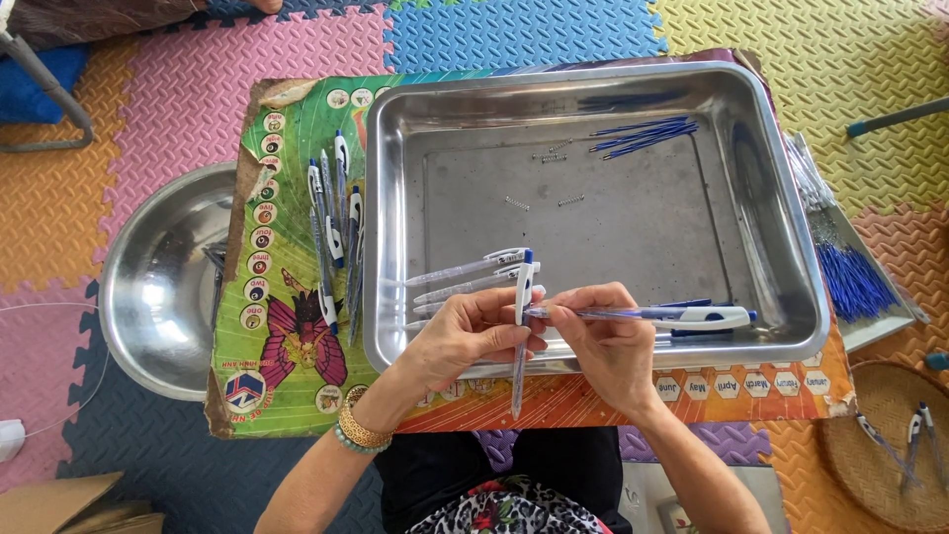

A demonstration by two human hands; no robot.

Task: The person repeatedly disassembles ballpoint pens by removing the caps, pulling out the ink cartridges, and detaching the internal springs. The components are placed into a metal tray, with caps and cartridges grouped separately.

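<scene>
Covering floor: coloured foam mats (554, 30) | steel tray (791, 227) on printed board (287, 297) | both grips holding pens (521, 326)

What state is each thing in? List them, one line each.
Left hand: holds an upright pen and spare clear barrels.
Right hand: grip pinches a clear barrel lying sideways.
Steel tray: nearly bare; blue refills and loose springs inside.
Finished pens: lying in a row on the board.
Round steel bowl: partly under the board.
Woven basket: two pens inside.
</scene>
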